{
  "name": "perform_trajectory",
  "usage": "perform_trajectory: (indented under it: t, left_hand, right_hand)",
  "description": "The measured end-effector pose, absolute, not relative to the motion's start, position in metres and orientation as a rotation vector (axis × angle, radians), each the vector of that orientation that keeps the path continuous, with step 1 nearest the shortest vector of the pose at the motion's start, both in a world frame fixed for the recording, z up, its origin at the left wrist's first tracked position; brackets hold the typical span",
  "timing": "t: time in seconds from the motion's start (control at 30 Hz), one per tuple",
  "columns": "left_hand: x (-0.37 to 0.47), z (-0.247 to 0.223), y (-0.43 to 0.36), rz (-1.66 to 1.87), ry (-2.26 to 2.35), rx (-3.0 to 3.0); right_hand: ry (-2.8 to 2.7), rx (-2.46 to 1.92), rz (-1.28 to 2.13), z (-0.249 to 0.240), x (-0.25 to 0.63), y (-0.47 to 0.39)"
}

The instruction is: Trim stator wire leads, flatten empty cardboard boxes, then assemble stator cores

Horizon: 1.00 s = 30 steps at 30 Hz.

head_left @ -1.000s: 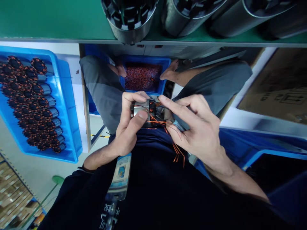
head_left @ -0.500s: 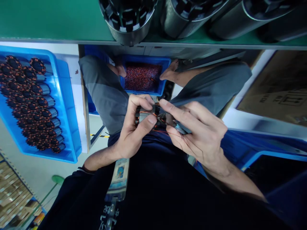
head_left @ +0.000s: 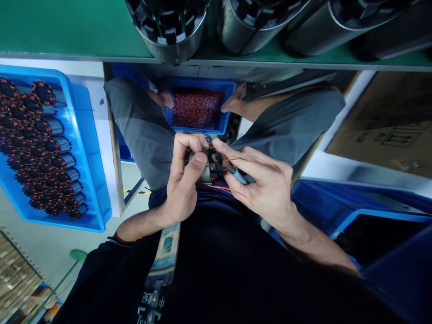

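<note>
My left hand (head_left: 182,182) grips a small metal motor stator (head_left: 202,168) wound with thin copper wire, held over my lap. My thumb lies across its side and my fingers curl over its top. My right hand (head_left: 266,189) holds small pliers with light-blue handles (head_left: 236,174). The tool's tip is at the stator's wire end, next to my left fingers. A few orange copper strands (head_left: 222,188) trail under the stator. Much of the stator is hidden by both hands.
A blue tray (head_left: 97,180) at the left holds several wound stators. A blue bin of copper wire scraps (head_left: 197,108) sits on the floor between my legs. Metal cylinders (head_left: 165,27) stand on the green bench edge. A cardboard box (head_left: 388,121) and blue crates (head_left: 357,211) are at the right.
My hands have closed in on the stator and shifted slightly left. The long copper strands that hung below my right hand no longer hang there. The pliers' tip now meets the stator.
</note>
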<state>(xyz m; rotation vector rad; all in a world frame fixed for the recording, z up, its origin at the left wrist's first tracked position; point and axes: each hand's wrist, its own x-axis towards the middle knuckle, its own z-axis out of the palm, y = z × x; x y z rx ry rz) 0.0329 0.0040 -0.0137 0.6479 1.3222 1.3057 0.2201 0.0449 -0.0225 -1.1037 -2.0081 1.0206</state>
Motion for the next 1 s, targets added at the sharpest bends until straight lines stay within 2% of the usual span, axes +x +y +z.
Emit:
perform_trajectory:
  t: [0.2,0.27,0.83,1.0]
  left_hand:
    - [0.024,-0.018,0.007,1.243,1.223,0.369]
    - [0.019,-0.014,0.006,1.207,1.165,0.313]
    - [0.014,0.007,-0.012,1.162,1.137,0.520]
    - [0.016,0.000,-0.016,1.140,1.211,0.561]
  right_hand:
    - [-1.883,-1.190,1.403,-0.047,0.216,0.064]
    - [-1.896,-1.230,1.440,-0.051,0.218,0.069]
    - [-2.156,-1.056,1.074,0.000,0.232,0.053]
    - [-2.108,-1.086,1.174,-0.007,0.226,0.055]
